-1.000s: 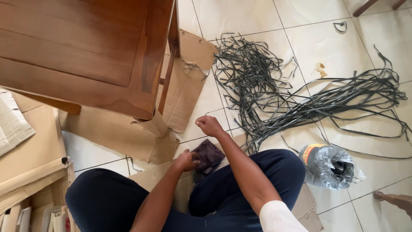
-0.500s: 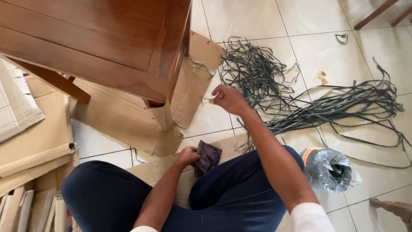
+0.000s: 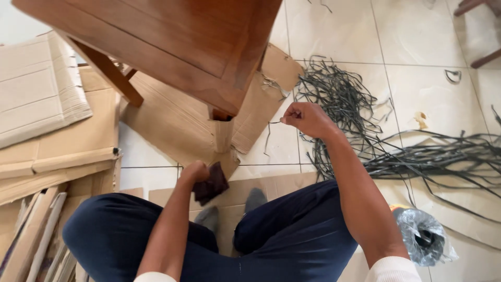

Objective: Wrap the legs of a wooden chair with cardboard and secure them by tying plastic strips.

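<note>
I sit on the floor with dark trousers, legs folded. My left hand (image 3: 194, 172) grips a small dark brown cloth (image 3: 212, 184) just above flattened cardboard (image 3: 172, 125), close to a wooden table leg (image 3: 222, 133). My right hand (image 3: 308, 119) is raised over the floor tiles, fingers pinched on a thin dark strip (image 3: 270, 130) that hangs down from it. To the right of that hand lies a tangled heap of dark grey strips (image 3: 339, 96).
A wooden table (image 3: 177, 36) stands over the cardboard in front of me. Stacked cardboard sheets (image 3: 47, 109) lie at the left. More long grey strips (image 3: 443, 156) spread at the right, next to a plastic-wrapped roll (image 3: 424, 236). Chair legs (image 3: 477, 10) show top right.
My right hand has lifted up and away from my lap, drawing the thin strip with it. My left hand with the cloth has shifted left toward the table leg. The view tilted left.
</note>
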